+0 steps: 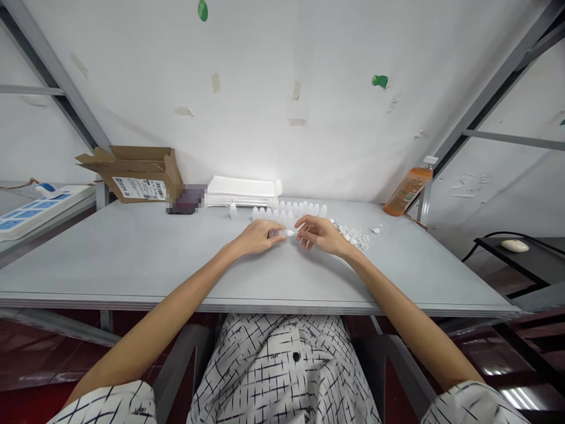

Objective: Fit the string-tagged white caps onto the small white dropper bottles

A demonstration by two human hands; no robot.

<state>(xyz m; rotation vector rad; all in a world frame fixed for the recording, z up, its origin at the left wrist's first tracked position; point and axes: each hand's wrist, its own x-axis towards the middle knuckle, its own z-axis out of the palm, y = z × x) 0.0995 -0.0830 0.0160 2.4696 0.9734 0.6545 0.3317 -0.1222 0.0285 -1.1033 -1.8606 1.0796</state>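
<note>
Left hand [259, 237] fingers closed on bottle [288, 233], sideways over table [176, 259], in front of bottle rows [289, 213]. Right hand [322, 234] fingers curled near its tip; can't tell if gripping.

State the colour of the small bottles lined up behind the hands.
Translucent white; the small bottles show in the head view.

White fabric shirt [260, 383]: printed with broken black crossing lines, creased, nearer the body than the bare fingers [309, 220]
Round dark button [296, 356]: on the shirt front, below the fingers
Short left sleeve [108, 406]: same print, small black "LUCKY" lettering [140, 409]
Short right sleeve [472, 406]: same print
</note>
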